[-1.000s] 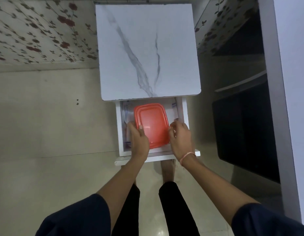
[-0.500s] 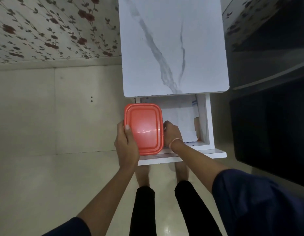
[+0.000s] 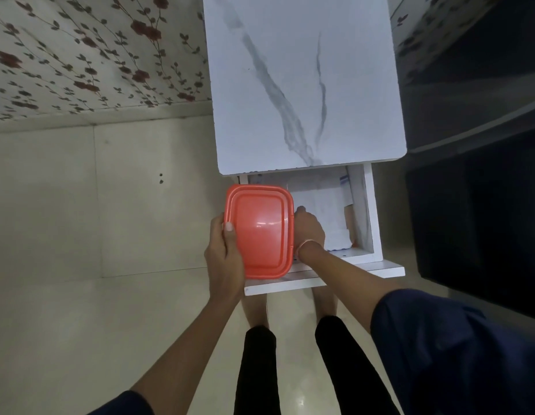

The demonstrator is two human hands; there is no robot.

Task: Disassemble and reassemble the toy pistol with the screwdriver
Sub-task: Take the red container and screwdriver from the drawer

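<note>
An orange-red lidded plastic box (image 3: 258,232) hangs in the air over the left part of the open white drawer (image 3: 363,211). My left hand (image 3: 224,253) grips its left edge, thumb on the lid. My right hand (image 3: 309,227) holds the box's right side, its fingers hidden behind the box. No toy pistol or screwdriver shows; the box's contents are hidden by the lid.
The drawer belongs to a small white marble-patterned table (image 3: 305,85); white papers (image 3: 320,205) lie inside it. A flowered wall (image 3: 80,55) is at the left and a dark cabinet (image 3: 475,205) at the right. My legs stand on the pale tiled floor (image 3: 110,295).
Both hands have lifted the orange-red box out of the drawer and up toward me. My head has shifted left, so the table now sits further right in view.
</note>
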